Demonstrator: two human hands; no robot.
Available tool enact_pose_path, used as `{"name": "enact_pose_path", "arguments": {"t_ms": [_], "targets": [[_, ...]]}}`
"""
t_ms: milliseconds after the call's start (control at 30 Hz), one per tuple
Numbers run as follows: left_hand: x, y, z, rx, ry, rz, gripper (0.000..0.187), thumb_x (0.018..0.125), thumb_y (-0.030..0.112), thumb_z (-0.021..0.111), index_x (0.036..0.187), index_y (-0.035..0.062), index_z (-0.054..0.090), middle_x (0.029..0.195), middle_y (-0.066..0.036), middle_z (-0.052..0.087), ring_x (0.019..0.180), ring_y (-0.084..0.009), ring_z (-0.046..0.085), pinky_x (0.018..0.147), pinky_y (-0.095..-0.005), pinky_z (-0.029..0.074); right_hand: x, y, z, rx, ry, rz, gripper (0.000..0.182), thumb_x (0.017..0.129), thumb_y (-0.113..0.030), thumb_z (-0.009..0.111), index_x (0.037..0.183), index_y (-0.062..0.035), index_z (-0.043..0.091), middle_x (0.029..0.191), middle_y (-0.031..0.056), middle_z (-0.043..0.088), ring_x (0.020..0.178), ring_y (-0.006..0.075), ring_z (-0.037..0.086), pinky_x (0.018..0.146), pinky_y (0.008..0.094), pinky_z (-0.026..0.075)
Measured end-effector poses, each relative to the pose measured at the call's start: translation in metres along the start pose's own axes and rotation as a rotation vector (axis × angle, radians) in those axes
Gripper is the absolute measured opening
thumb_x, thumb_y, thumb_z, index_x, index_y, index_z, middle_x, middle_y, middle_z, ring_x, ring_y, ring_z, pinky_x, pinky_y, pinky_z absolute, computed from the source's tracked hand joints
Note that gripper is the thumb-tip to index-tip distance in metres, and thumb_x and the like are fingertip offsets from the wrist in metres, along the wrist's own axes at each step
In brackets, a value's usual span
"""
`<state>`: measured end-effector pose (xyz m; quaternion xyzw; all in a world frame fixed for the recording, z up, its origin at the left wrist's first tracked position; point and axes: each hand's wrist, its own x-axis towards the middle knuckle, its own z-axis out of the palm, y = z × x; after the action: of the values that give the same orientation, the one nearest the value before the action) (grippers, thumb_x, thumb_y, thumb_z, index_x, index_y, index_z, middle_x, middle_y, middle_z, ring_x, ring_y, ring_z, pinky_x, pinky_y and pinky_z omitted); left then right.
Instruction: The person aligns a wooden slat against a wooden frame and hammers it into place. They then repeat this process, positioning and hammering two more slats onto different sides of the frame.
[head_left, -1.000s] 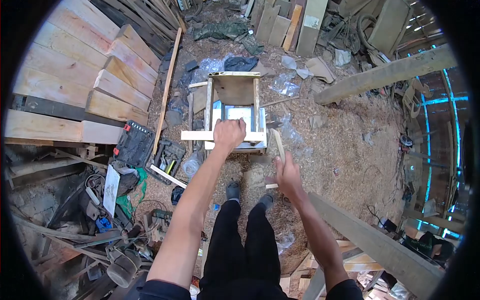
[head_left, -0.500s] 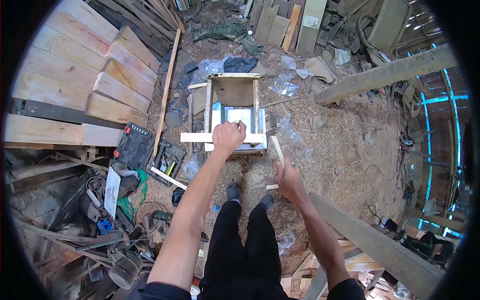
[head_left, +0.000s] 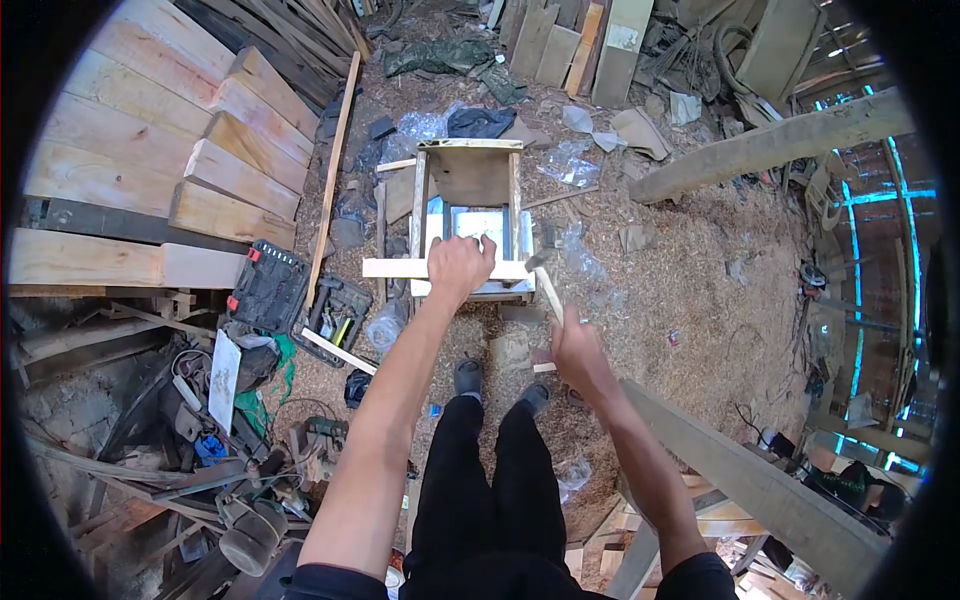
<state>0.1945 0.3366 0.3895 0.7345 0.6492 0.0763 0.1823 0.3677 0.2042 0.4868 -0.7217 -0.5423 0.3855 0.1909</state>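
A wooden box frame [head_left: 416, 200] stands on the ground in front of my feet, with a pale sheet inside it. Across its near end lies a light wooden strip [head_left: 395, 268], whose left end sticks out past the frame. My left hand [head_left: 461, 265] is closed over the middle of this strip. In my right hand [head_left: 580, 350] is a hammer [head_left: 548, 291], gripped by its pale wooden handle. The hammer's dark head is at the strip's right end; whether it touches cannot be told. Any nail there is too small to make out.
To the left, an opened black tool case [head_left: 268, 287] lies near a long thin board [head_left: 335, 180]. Stacked planks [head_left: 120, 150] fill the upper left. A thick beam [head_left: 750, 475] slants across the lower right. Sawdust and plastic scraps cover the ground.
The hammer's head has swung left, from beside the frame to the strip's right end. My left hand still presses on the strip in nearly the same place.
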Motion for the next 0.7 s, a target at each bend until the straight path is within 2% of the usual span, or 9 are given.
{"name": "enact_pose_path", "arguments": {"t_ms": [67, 300, 400, 500, 567, 600, 667, 700], "targets": [[0.002, -0.001, -0.001, 0.005, -0.001, -0.006, 0.051, 0.089, 0.037, 0.045, 0.062, 0.0005, 0.069, 0.063, -0.023, 0.064, 0.061, -0.0378, 0.065, 0.08, -0.0442, 0.049, 0.002, 0.019, 0.002, -0.207, -0.017, -0.086, 0.016, 0.099, -0.016, 0.045, 0.101, 0.0003, 0.044, 0.053, 0.0214, 0.052, 0.05, 0.039, 0.059, 0.044, 0.0481, 0.041], [0.001, 0.0, 0.001, 0.013, -0.008, 0.006, 0.052, 0.089, 0.037, 0.044, 0.061, 0.0001, 0.069, 0.062, -0.023, 0.064, 0.061, -0.0377, 0.065, 0.081, -0.0434, 0.048, 0.002, -0.016, -0.006, -0.082, 0.106, -0.099, 0.018, 0.098, -0.016, 0.046, 0.101, 0.0013, 0.045, 0.055, 0.0238, 0.053, 0.052, 0.0428, 0.057, 0.048, 0.0496, 0.04], [0.001, 0.0, -0.003, 0.002, -0.023, -0.003, 0.052, 0.089, 0.037, 0.044, 0.062, 0.0003, 0.069, 0.063, -0.023, 0.064, 0.061, -0.0377, 0.065, 0.082, -0.044, 0.048, 0.005, -0.021, -0.008, -0.097, 0.05, -0.111, 0.019, 0.098, -0.017, 0.047, 0.1, 0.0018, 0.048, 0.056, 0.0244, 0.054, 0.055, 0.0434, 0.059, 0.051, 0.0493, 0.041], [0.002, 0.0, -0.006, -0.001, -0.048, -0.006, 0.053, 0.09, 0.037, 0.042, 0.064, 0.0009, 0.07, 0.065, -0.023, 0.065, 0.063, -0.0366, 0.066, 0.084, -0.0436, 0.047, 0.024, -0.032, -0.022, -0.134, -0.015, -0.053, 0.024, 0.098, -0.02, 0.047, 0.103, 0.0031, 0.051, 0.059, 0.024, 0.056, 0.059, 0.0389, 0.061, 0.054, 0.0467, 0.042], [0.002, 0.001, -0.008, 0.002, -0.076, -0.01, 0.054, 0.09, 0.037, 0.039, 0.066, 0.0014, 0.071, 0.068, -0.022, 0.066, 0.066, -0.0356, 0.067, 0.087, -0.0428, 0.046, 0.043, -0.031, -0.036, -0.156, -0.124, -0.028, 0.028, 0.098, -0.023, 0.046, 0.109, 0.002, 0.054, 0.068, 0.0243, 0.062, 0.067, 0.0428, 0.063, 0.063, 0.0505, 0.047], [0.003, 0.002, -0.009, 0.007, -0.086, -0.014, 0.054, 0.09, 0.037, 0.039, 0.067, 0.0013, 0.071, 0.068, -0.022, 0.066, 0.066, -0.0355, 0.067, 0.087, -0.0428, 0.046, 0.051, -0.034, -0.042, -0.157, -0.122, -0.028, 0.028, 0.098, -0.023, 0.046, 0.109, 0.002, 0.054, 0.068, 0.0243, 0.062, 0.067, 0.0428, 0.063, 0.063, 0.0505, 0.047], [0.003, 0.002, -0.009, 0.009, -0.1, -0.019, 0.054, 0.09, 0.037, 0.039, 0.067, 0.0012, 0.071, 0.069, -0.022, 0.067, 0.067, -0.0355, 0.067, 0.087, -0.0428, 0.046, 0.061, -0.04, -0.053, -0.201, -0.303, 0.107, 0.035, 0.099, -0.026, 0.045, 0.118, 0.0018, 0.055, 0.078, 0.0226, 0.064, 0.073, 0.0334, 0.065, 0.071, 0.047, 0.047], [0.003, 0.002, -0.009, 0.007, -0.096, -0.018, 0.054, 0.09, 0.037, 0.038, 0.067, 0.001, 0.071, 0.069, -0.022, 0.067, 0.067, -0.0354, 0.067, 0.087, -0.0429, 0.046, 0.062, -0.034, -0.053, -0.204, -0.302, 0.109, 0.035, 0.099, -0.026, 0.045, 0.118, 0.0018, 0.055, 0.078, 0.0226, 0.064, 0.073, 0.0334, 0.065, 0.071, 0.047, 0.047]]}}
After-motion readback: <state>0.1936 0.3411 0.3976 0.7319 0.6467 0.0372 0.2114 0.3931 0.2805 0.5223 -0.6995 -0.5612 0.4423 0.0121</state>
